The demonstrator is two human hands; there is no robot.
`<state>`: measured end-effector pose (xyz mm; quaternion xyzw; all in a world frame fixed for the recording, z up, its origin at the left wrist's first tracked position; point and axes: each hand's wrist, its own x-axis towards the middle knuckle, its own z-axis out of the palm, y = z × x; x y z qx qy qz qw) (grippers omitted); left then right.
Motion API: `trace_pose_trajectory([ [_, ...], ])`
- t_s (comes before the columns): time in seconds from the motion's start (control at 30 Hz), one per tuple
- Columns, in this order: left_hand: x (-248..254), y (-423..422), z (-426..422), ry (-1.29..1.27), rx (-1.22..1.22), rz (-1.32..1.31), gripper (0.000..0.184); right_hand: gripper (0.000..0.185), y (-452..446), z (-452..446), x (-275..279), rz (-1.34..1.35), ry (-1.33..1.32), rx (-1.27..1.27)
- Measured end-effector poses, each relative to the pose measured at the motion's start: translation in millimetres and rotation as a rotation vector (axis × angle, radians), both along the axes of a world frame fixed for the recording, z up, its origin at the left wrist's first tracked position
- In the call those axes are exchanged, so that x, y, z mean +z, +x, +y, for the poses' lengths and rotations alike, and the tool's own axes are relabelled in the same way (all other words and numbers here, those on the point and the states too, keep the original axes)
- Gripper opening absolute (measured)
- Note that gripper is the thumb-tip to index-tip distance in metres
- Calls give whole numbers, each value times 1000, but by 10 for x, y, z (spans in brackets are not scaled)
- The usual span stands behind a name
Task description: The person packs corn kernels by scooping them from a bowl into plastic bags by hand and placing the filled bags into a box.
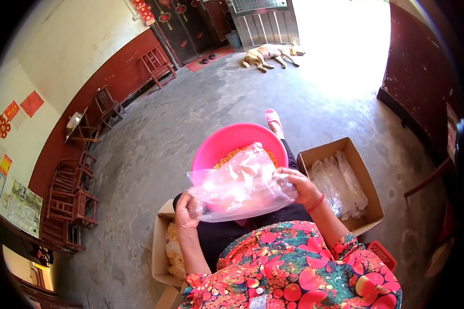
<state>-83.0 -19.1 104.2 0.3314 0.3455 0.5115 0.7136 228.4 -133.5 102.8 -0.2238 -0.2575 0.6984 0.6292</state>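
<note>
A clear plastic bag (pixel 237 193) is stretched between my two hands above my lap. My left hand (pixel 187 210) grips its left end, and my right hand (pixel 300 185) has its fingers closed on the right end. Beyond the bag stands a pink basin (pixel 207 145), partly covered by the plastic. Small orange pieces (pixel 233 154) show inside the basin around the bag's upper edge. Whether the bag holds anything is not clear through the glare.
On the right, a cardboard box (pixel 374 193) holds several clear plastic bags (pixel 340 180). Another cardboard box (pixel 160 247) at left contains bags of orange pieces (pixel 174 252). A dog (pixel 273 54) lies near the bright doorway. Wooden chairs (pixel 67 201) line the left wall.
</note>
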Motion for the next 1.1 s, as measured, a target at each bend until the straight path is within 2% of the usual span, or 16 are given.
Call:
trace_pose_trajectory([
  [0.03, 32, -13, -4, -35, 92, -20, 10, 27, 66, 30, -232, -35, 68, 203],
  [0.17, -50, -232, 62, -13, 58, -101, 10, 40, -121, -144, 72, -631, 127, 517],
  [0.23, 24, -149, 3, -36, 142, -23, 13, 28, -217, -106, 78, -983, 101, 525],
  [0.27, 32, -139, -20, -36, 140, -22, 13, 27, -251, -75, 110, -1076, 34, 503],
  [0.33, 43, -107, -62, 227, -109, 241, 18, 29, -208, -15, 49, -935, -29, 319],
  [0.4, 52, -28, -116, 278, -167, 360, 22, 28, -160, 168, -80, -885, -69, 1],
  [0.5, -42, 32, -105, 606, -121, 945, 12, 24, -61, 452, -1, -694, 31, -241],
  [0.53, -85, 29, -55, 610, -122, 946, 12, 23, -44, 487, 124, -711, 120, -288],
  [0.6, -109, 65, 28, 662, 170, 949, 9, 20, -97, 553, 355, -754, 164, -337],
  [0.67, -36, 139, 56, 690, 227, 903, 10, 13, -165, 601, 509, -807, 381, -605],
  [0.83, 18, 289, 170, 799, 478, 700, 13, 16, -235, 649, 634, -818, 461, -715],
  [0.9, -77, 380, 164, 782, 519, 741, 14, 20, -193, 704, 476, -1275, 562, -954],
  [0.93, -321, 313, 236, 804, 446, 956, 18, 25, -176, 752, 285, -1377, 496, -944],
  [1.0, -738, 349, 159, 611, 251, 1075, 21, 30, -136, 832, -278, -1637, 387, -859],
  [1.07, -927, 385, 157, 673, 288, 1043, 23, 35, -158, 722, -640, -1910, 284, -713],
  [1.1, -972, 419, 158, 736, 321, 1011, 25, 44, -127, 694, -643, -1863, 329, -587],
])
